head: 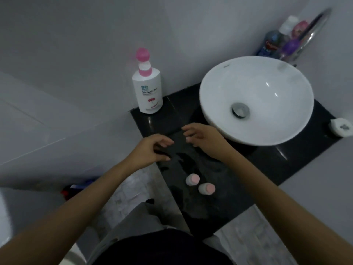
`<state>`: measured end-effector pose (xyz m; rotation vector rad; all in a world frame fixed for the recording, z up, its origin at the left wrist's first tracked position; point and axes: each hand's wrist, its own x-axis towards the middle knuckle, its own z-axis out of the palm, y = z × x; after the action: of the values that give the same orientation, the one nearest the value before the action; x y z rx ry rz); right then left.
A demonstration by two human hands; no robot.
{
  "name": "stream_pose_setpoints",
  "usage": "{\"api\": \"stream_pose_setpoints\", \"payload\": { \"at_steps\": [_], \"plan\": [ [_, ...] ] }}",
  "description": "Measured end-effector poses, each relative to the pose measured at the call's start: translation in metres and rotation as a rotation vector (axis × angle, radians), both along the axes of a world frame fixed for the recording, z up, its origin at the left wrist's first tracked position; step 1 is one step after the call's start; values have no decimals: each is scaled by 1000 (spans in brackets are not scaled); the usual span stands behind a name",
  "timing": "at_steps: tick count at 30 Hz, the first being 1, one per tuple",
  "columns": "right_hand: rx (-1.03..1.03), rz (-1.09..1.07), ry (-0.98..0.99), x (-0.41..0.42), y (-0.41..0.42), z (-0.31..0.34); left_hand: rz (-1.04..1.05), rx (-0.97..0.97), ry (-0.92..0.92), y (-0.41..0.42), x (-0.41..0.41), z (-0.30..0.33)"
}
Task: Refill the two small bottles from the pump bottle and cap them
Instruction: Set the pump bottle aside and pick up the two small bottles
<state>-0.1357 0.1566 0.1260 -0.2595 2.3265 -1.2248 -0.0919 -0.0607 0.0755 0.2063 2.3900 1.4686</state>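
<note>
Nearest you, two small white bottles with pink caps [200, 184] stand together on the glossy black desk [286, 155]; your left hand [150, 150] and right hand [202, 138] hover empty, fingers loosely spread. Bring the white pump bottle with its pink head [148, 83] from the back corner close first, then uncap one bottle at a time.

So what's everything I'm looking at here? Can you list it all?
pump bottle: one, white with pink pump, far left corner of the counter, against the wall
small bottles: two, pale with pink caps, side by side near the counter's front
sink: one, white round bowl, on the counter's right part
counter: one, glossy black
soap dish: one, white, counter's far right edge
toiletries: several, blue, purple, pink, blurred, behind the sink
left hand: open, empty, above the counter
right hand: open, empty, beside the sink
</note>
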Motion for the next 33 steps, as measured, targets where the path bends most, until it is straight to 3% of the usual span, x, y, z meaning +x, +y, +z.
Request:
{"api": "stream_pose_setpoints", "payload": {
  "at_steps": [6, 10, 19, 23, 29, 33],
  "plan": [
    [77, -133, -51, 91, 65, -26, -230, -28, -62, 44, 36, -30],
    [112, -192, -114, 129, 71, -49, -232, -54, -53, 64, 43, -42],
    [130, -356, 20, 152, 57, -78, -201, -30, 19, 78, 52, -47],
    [90, -324, 36, 136, 52, -69, -51, 0, 49, 66, 50, -37],
    [-68, -248, 40, 56, 9, -46, 371, 39, 89, 22, 9, -14],
    [-16, -181, 100, -11, -36, -41, 628, 21, 103, 3, -28, -13]
  ]
}}
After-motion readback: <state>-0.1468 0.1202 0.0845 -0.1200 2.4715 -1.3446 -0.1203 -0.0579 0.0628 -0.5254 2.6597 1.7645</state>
